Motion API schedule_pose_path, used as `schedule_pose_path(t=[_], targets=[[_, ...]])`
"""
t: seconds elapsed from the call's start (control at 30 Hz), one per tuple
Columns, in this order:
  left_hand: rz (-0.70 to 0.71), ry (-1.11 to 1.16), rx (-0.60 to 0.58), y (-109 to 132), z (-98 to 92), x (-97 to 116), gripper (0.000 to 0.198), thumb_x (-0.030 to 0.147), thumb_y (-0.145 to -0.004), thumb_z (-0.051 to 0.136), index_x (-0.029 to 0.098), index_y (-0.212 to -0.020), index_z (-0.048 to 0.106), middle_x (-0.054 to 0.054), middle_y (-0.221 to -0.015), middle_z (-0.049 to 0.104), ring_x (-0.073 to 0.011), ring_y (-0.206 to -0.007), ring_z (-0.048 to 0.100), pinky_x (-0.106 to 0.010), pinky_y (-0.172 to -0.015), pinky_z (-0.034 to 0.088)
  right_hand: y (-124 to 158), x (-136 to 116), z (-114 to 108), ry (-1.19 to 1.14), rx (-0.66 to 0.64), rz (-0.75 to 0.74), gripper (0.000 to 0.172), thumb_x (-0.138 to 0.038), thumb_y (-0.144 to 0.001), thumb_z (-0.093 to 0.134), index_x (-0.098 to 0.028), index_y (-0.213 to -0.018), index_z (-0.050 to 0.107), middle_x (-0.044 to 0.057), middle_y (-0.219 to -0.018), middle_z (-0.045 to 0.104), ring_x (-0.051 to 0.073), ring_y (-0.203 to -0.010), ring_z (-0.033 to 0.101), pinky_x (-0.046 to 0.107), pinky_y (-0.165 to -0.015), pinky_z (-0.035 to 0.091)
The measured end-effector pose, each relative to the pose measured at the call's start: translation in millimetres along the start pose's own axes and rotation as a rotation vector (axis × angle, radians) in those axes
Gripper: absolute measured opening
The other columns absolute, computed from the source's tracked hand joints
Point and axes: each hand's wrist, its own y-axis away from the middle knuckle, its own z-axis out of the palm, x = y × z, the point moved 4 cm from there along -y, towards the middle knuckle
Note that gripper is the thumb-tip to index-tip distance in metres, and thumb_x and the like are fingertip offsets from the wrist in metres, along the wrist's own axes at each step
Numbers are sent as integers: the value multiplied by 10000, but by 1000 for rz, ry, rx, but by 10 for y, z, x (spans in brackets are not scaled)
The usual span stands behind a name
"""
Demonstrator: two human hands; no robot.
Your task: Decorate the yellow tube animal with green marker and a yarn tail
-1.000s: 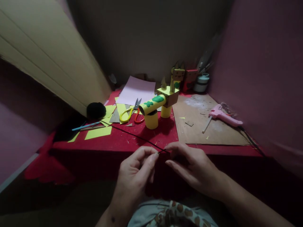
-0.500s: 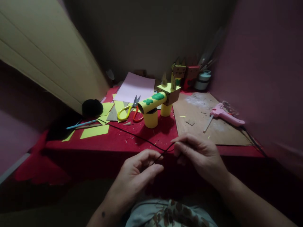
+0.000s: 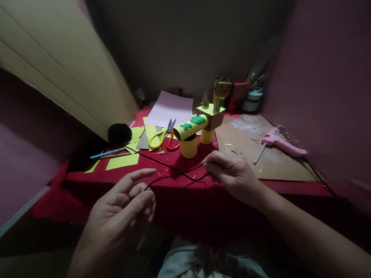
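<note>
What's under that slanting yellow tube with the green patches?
Under the tube, a short yellow cylinder stands on the red cloth. The tube hides part of its rim; its dark inside can't be made out, and its base covers the cloth.

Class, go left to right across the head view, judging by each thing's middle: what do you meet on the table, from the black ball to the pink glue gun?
Black ball → scissors → spotted yellow tube → yellow-topped cardboard box → pale blue container → pink glue gun
</note>
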Motion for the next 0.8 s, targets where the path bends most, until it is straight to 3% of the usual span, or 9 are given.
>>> schedule_pose_path(t=[0.17,0.33,0.43,0.63,0.8], targets=[[156,-176,65,-93,-169,64,489,431,-612,826,265,-1061,727,-25,-640,646,-152,-525,555,-211,-449,470,-37,61,-93,-13,21,21,123,-231,-917,576,-181,-833,651,-29,-683,564,81,-571,484,227,-546,417],[197,-385,125,-126,-227,92,424,522,-601,807,241,-917,776,-76,-941,739,-236,-832,662,-207,-534,521,-136,42,-188,-42,-33,0,117,-243,-896,609,-181,-822,675,-13,-718,596,105,-630,531,254,-590,444],[230,-420,113,-113,-193,129,370,513,-671,763,225,-903,776,-79,-947,727,-234,-915,640,-192,-589,511,-204,-1,-206,-33,-109,-54,96,-182,-870,626,-174,-801,693,11,-782,630,128,-729,577,272,-659,465],[605,-721,68,-200,-186,120,216,400,-868,592,281,-950,751,-20,-1067,661,-203,-1020,615,-262,-891,477,-260,23,-186,-6,-145,-111,102,-175,-867,639,-163,-807,720,35,-796,637,149,-758,592,302,-682,477],[793,-943,85,-254,-172,71,216,315,-929,523,227,-954,718,-40,-1148,623,-200,-1109,590,-301,-968,439,-272,7,-165,78,-130,-197,129,-150,-873,624,-119,-822,739,69,-788,634,171,-743,592,323,-649,471]])
